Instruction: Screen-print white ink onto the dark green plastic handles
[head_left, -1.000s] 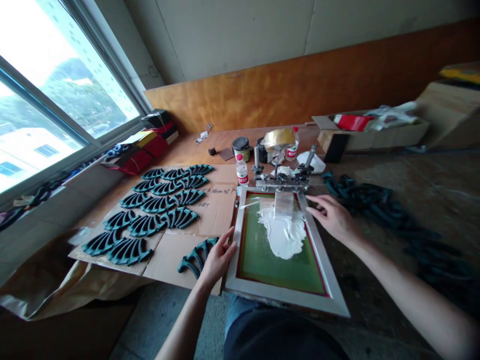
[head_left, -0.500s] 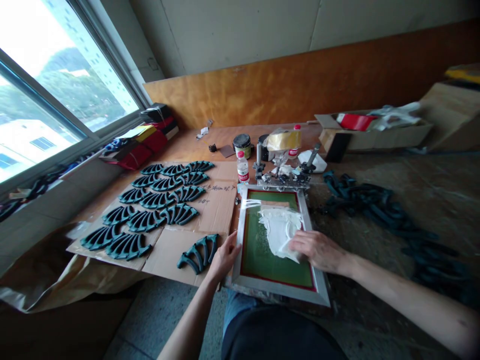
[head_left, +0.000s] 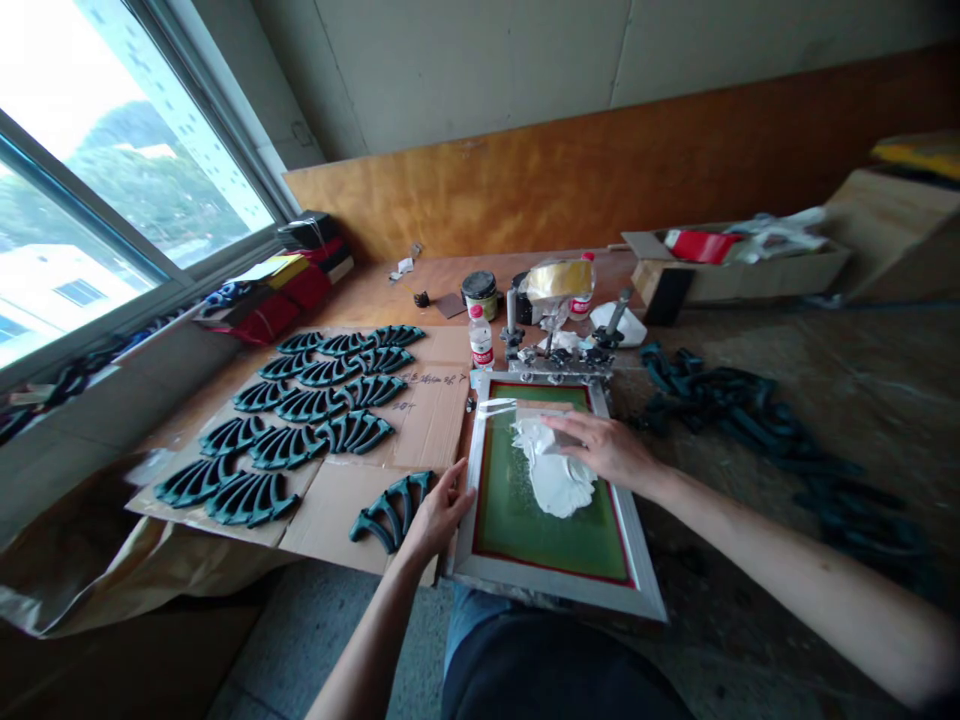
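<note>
Silver-framed printing screen (head_left: 551,546): white paste (head_left: 561,490) on green mesh (head_left: 504,510), exposed toward the near rail (head_left: 555,584). Right hand (head_left: 609,450) grips a scraper (head_left: 558,437); left hand (head_left: 441,512), loosely spread, touches left rail (head_left: 463,535).

A metal-framed window (head_left: 169,255) fills the left side, bright with daylight, showing a white building (head_left: 56,290), green trees (head_left: 150,190) and a hill beyond. The grey wall (head_left: 465,75) has thin vertical seams. An orange-brown wooden board (head_left: 495,190) stands along the back of the reddish-brown desk (head_left: 356,300). Below lies a grey, speckled floor (head_left: 296,625); the right side is dimmer.
</note>
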